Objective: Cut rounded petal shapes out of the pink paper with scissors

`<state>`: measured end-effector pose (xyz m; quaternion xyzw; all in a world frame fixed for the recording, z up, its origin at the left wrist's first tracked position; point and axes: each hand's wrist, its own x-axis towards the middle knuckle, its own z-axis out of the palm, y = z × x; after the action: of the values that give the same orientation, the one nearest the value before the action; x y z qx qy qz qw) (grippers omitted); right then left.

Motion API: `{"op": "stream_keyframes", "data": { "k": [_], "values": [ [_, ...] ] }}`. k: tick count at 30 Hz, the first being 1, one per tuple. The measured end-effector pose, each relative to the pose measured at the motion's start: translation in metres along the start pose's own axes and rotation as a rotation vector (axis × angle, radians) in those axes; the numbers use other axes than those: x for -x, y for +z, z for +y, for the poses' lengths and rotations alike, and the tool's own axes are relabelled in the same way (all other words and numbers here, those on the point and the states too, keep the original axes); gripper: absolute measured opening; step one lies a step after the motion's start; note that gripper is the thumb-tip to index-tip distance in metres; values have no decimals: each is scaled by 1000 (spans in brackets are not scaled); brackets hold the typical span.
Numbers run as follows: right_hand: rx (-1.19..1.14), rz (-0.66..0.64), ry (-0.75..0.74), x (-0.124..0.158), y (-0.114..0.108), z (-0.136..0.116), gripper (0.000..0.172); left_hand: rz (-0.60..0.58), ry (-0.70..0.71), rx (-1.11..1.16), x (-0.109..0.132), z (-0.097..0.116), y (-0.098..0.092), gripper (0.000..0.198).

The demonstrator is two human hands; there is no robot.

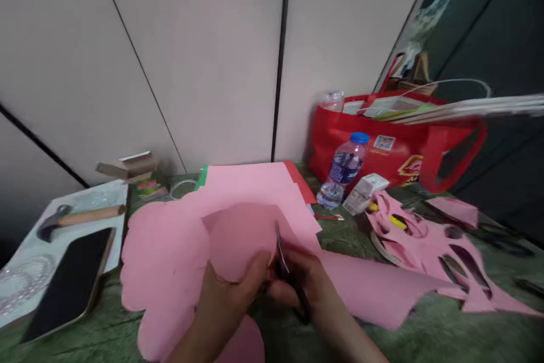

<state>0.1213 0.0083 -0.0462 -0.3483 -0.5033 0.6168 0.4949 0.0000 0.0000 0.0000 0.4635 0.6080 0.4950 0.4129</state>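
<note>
My left hand (227,300) grips a sheet of pink paper (244,235) between thumb and fingers, low in the middle of the view. Close beside it, my right hand (308,278) is closed around dark-handled scissors (293,281). Their blades point up and away from me, at the right part of the held sheet. Whether the blades are parted is hard to make out. Scalloped pink cut-out shapes (159,250) lie to the left and beneath my left hand. A stack of pink sheets (250,182) rests behind, with red and green sheets showing at its edges.
Left lie a hammer (91,214), a phone (70,278) and an opened small box (136,167). To the right stand a water bottle (344,170), a white carton (364,193) and a red bag (408,148). Pink paper scraps (442,250) cover the table's right side. A pale wall (212,57) closes the back.
</note>
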Motion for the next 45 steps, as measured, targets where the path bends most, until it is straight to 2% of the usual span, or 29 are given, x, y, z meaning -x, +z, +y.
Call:
{"op": "stream_keyframes", "data": {
  "k": [4, 11, 20, 29, 32, 35, 45],
  "values": [
    [-39, -19, 18, 1, -1, -1, 36, 10, 3, 15, 1, 4, 2, 13],
    [-59, -70, -60, 1, -1, -3, 29, 32, 21, 4, 2, 4, 4, 16],
    [-52, -50, -34, 1, -1, -2, 35, 29, 23, -1, 1, 3, 2, 22],
    [-5, -31, -4, 1, -1, 2, 39, 28, 13, 8, 1, 3, 3, 15],
    [-4, -30, 11, 0, -1, 2, 38, 39, 11, -37, 1, 3, 1, 20],
    [-8, -37, 15, 1, -2, 3, 35, 32, 26, -65, 1, 4, 0, 15],
    [-56, -44, 12, 1, 1, 0, 31, 26, 24, -59, 1, 5, 0, 20]
  ]
}}
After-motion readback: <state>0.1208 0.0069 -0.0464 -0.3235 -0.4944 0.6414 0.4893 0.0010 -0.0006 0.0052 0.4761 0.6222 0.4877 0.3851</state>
